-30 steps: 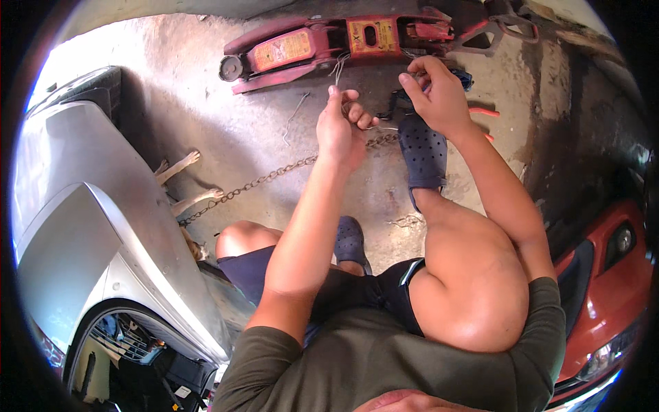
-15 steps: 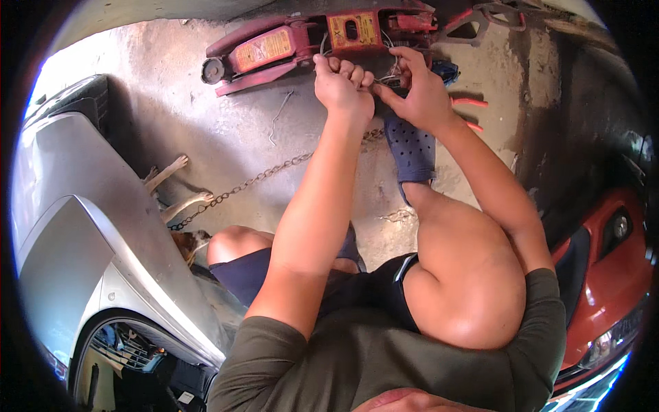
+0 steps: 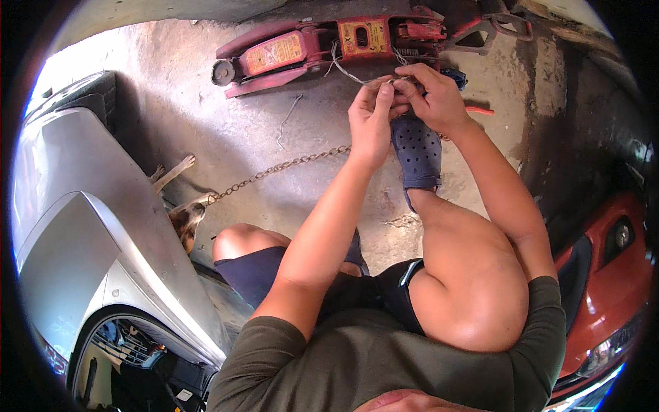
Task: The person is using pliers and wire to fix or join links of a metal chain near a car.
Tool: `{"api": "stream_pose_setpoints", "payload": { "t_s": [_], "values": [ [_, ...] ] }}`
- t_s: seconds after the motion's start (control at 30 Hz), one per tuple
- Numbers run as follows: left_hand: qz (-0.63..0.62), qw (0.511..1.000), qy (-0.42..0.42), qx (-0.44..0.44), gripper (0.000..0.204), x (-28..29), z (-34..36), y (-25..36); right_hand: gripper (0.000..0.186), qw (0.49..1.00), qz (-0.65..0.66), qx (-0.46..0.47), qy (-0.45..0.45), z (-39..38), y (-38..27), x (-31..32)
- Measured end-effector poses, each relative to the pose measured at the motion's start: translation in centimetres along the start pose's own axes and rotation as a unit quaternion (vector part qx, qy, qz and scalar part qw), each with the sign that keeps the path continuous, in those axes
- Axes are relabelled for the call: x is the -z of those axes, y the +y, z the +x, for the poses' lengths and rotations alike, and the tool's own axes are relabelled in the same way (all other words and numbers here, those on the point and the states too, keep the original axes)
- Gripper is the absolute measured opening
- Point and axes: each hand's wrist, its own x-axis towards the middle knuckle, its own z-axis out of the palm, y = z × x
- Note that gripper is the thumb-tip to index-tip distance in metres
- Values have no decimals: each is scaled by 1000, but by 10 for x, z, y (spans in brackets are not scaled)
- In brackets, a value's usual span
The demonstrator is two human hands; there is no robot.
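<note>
My left hand (image 3: 371, 123) and my right hand (image 3: 439, 103) meet just in front of a red floor jack (image 3: 274, 51), both with fingers closed on a thin pale wire (image 3: 343, 69). The wire runs up to the jack's middle in loops; its part between my fingertips is mostly hidden. Just below my hands is my right foot in a dark blue perforated clog (image 3: 415, 158). A blue object (image 3: 454, 79) lies partly behind my right hand, and a red handle (image 3: 480, 110) shows beside it. A short piece of loose wire (image 3: 290, 120) lies on the concrete.
A rusty chain (image 3: 274, 168) crosses the floor toward a dog (image 3: 189, 223), partly hidden beside a silver car body panel (image 3: 89, 178) on the left. A red car bumper (image 3: 604, 275) is close on the right.
My left hand moved up, then right and down, and is now against my right hand. The wire loops shifted with them. The dog's head shows more beside the chain.
</note>
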Motion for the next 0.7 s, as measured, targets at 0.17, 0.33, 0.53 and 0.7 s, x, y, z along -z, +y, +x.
{"api": "stream_pose_setpoints", "payload": {
  "t_s": [0.17,0.33,0.53,0.7],
  "values": [
    [-28,973,227,-32,41,21,18,20,33,991,67,-109,38,17,0,6],
    [228,945,200,-119,26,45,43,47,47,978,57,-197,29,52,6,20],
    [513,775,173,-327,25,53,62,70,49,986,42,-161,10,70,-4,26],
    [639,657,129,-378,25,54,63,72,51,984,77,-150,-52,64,-4,11]
  ]
}}
